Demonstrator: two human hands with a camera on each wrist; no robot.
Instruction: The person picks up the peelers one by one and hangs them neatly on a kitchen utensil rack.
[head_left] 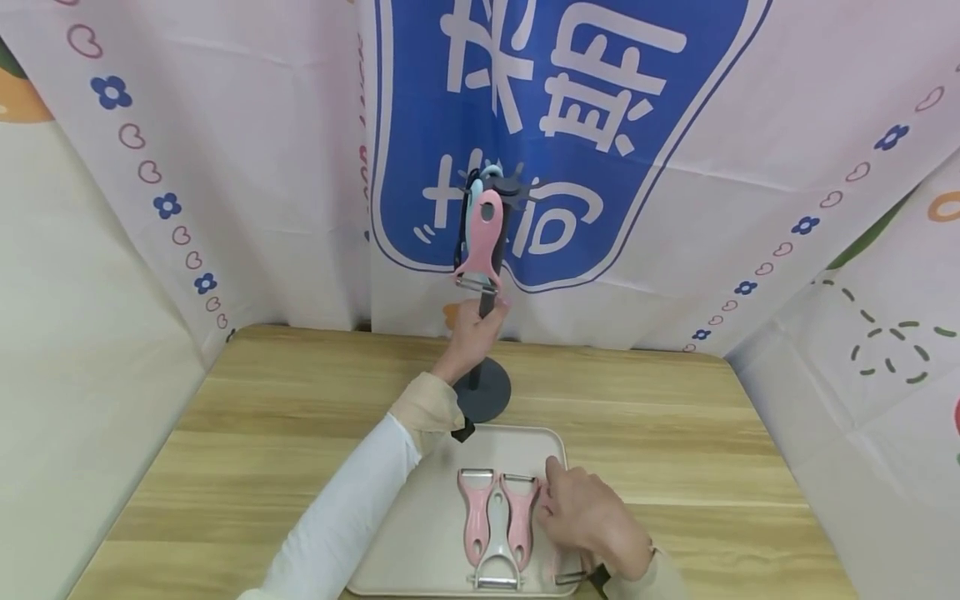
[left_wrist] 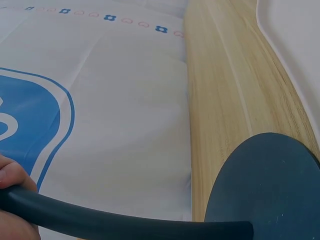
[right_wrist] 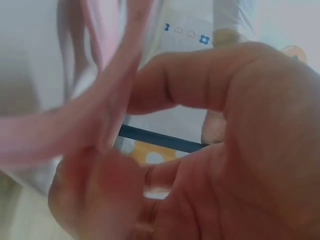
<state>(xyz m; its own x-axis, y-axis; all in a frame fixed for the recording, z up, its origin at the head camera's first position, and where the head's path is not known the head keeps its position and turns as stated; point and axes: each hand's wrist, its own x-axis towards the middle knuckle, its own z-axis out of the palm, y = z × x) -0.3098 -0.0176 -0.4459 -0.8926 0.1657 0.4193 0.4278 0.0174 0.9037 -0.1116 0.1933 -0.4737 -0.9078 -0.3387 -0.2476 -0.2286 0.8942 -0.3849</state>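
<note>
Stand [head_left: 493, 397] gripped round its post [head_left: 487, 304] by the left hand [head_left: 474, 332], seemingly for steadiness; the right hand [head_left: 588, 517] pinches a pink peeler [right_wrist: 45, 136] near the tray's [head_left: 420, 521] right edge, beside three peelers [head_left: 498, 525] alternating head-to-tail, probably to nest.

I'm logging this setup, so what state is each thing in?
Left hand: gripping the stand
Stand: upright on the table
Front hanging pink peeler: blade end down
Blue tool: hanging behind it, partly hidden
Tray: flat on the table
Two pink peelers on the tray: lying, blade ends toward the stand
Grey peeler: lying between them, blade end away from the stand
Right hand: holding another pink peeler
</note>
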